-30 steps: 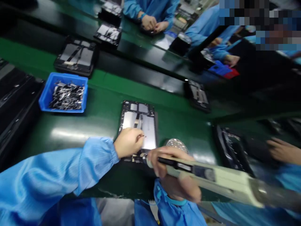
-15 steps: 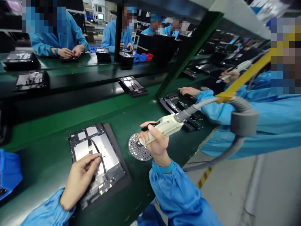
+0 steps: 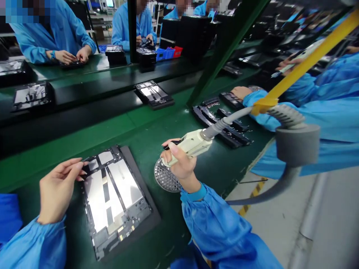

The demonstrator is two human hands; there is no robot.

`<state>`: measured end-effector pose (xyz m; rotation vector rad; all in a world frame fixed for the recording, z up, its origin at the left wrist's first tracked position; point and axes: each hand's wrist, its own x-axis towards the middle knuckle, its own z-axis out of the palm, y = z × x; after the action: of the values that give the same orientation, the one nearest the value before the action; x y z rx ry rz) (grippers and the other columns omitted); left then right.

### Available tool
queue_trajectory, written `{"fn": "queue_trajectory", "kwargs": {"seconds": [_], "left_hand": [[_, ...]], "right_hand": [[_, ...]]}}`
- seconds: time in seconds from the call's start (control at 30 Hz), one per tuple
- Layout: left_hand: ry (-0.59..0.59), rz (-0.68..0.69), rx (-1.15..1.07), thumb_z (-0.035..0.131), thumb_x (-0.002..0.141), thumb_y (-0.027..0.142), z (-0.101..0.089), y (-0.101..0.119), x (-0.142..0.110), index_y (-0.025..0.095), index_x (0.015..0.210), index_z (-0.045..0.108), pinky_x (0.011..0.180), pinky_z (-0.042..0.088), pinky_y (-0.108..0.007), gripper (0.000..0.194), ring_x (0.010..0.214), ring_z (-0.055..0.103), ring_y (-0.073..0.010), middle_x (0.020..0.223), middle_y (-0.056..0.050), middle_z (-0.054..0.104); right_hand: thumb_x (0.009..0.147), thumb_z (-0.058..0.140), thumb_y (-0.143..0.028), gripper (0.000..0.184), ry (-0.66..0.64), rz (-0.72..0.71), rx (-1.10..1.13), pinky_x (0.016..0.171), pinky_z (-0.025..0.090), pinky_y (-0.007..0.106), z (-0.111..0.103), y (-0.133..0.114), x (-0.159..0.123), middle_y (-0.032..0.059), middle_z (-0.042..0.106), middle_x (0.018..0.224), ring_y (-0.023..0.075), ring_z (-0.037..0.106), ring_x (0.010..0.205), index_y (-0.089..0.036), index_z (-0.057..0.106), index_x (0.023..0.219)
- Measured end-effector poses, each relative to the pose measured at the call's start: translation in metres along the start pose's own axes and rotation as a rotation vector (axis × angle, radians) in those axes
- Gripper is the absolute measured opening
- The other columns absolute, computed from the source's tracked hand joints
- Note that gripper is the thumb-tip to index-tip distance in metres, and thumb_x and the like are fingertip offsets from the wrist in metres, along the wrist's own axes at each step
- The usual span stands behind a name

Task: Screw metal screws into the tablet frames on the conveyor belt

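Note:
An opened tablet chassis (image 3: 116,198) with silver shields and black flex cables lies on a dark pad on the green bench in front of me. My left hand (image 3: 57,188) rests at its upper left corner, fingertips pinched on the frame edge. My right hand (image 3: 179,162) is closed around a cream electric screwdriver (image 3: 193,144), tip down over a round perforated screw dish (image 3: 165,179). A grey cable runs from the screwdriver up to a yellow arm (image 3: 305,63).
A co-worker in blue at my right leans on the bench beside black trays (image 3: 224,123). Another tablet (image 3: 153,93) lies on the black conveyor. More workers sit across. A green post (image 3: 221,52) rises from the bench. A blue bin edge (image 3: 9,216) is at left.
My left hand moved off the flex cable in the middle of the tablet to its upper left corner. The right hand with the screwdriver stayed over the screw dish.

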<state>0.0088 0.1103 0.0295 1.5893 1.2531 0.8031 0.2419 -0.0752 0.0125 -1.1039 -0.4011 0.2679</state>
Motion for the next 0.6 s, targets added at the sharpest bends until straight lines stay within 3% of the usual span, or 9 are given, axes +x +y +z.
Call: {"fn": "queue_trajectory", "kwargs": {"seconds": [0.13,0.3,0.6], "left_hand": [[0.031,0.012,0.014,0.084,0.071,0.039,-0.005,-0.005,0.006,0.025,0.087,0.075,0.061,0.053,-0.025,0.023,0.08,0.067,-0.0188,0.094,0.001,0.081],[0.072,-0.006,0.081,0.081,0.071,0.036,-0.006,-0.006,0.009,0.022,0.087,0.076,0.057,0.045,-0.024,0.022,0.06,0.054,-0.0136,0.072,0.003,0.07],[0.029,-0.019,0.065,0.081,0.076,0.035,-0.009,-0.01,0.011,0.022,0.092,0.076,0.058,0.039,-0.024,0.022,0.058,0.049,-0.0114,0.073,0.005,0.067]], "right_hand": [[0.07,0.089,-0.058,0.044,-0.01,0.01,0.012,0.044,0.05,0.028,0.003,0.0,0.001,-0.0097,0.048,0.044,0.0092,0.045,0.036,-0.021,0.066,0.078],[0.071,0.088,-0.059,0.043,-0.013,-0.016,0.002,0.045,0.051,0.029,0.005,0.004,0.003,-0.0102,0.047,0.042,0.0094,0.044,0.035,-0.022,0.067,0.075],[0.075,0.086,-0.058,0.041,-0.031,-0.058,-0.039,0.044,0.051,0.029,0.003,0.011,0.003,-0.01,0.047,0.043,0.0105,0.046,0.035,-0.022,0.066,0.076]]}}
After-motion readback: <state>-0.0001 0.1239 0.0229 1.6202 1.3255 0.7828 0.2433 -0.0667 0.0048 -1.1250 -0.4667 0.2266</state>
